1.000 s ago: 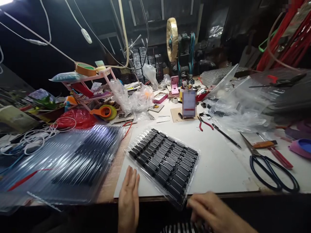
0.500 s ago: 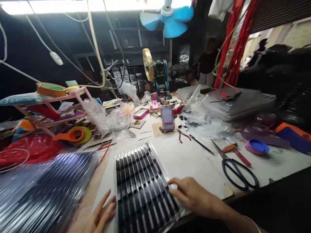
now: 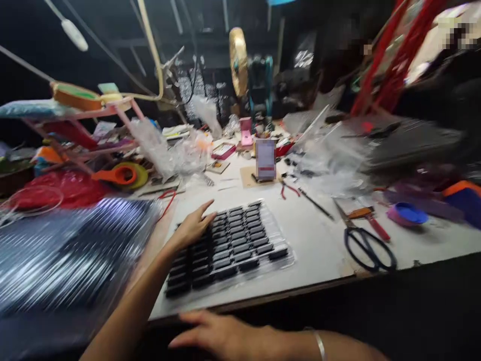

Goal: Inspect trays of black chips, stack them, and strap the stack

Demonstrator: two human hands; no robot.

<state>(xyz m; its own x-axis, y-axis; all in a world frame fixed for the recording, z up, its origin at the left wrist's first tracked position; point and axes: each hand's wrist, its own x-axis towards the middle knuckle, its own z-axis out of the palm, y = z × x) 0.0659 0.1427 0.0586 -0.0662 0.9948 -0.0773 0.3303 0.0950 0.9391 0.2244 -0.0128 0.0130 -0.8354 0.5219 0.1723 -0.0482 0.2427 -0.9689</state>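
Note:
A clear plastic tray (image 3: pixel 280 235) with rows of small black pieces lies on the white table top near the front edge. My left hand (image 3: pixel 193 226) is over the tray's upper left part, fingers apart; whether it touches the pieces is unclear. My right hand (image 3: pixel 221 333) is below the table's front edge, its fingers spread and nothing in them. To the left lies a stack of ribbed clear plastic trays (image 3: pixel 75 250), smeared by motion.
Dark-handled scissors (image 3: pixel 370 248), a red-handled tool (image 3: pixel 378 228), a black pen-like rod (image 3: pixel 315 204) and red pliers (image 3: pixel 288 188) lie on the right. A phone (image 3: pixel 266 159) stands at the back. Plastic bags (image 3: pixel 188 153) and a pink rack (image 3: pixel 126 113) are behind.
The tray has turned, its rows now running differently. My left hand has moved up onto it. My right hand has let go of its right side and moved down and left. The view has tilted down.

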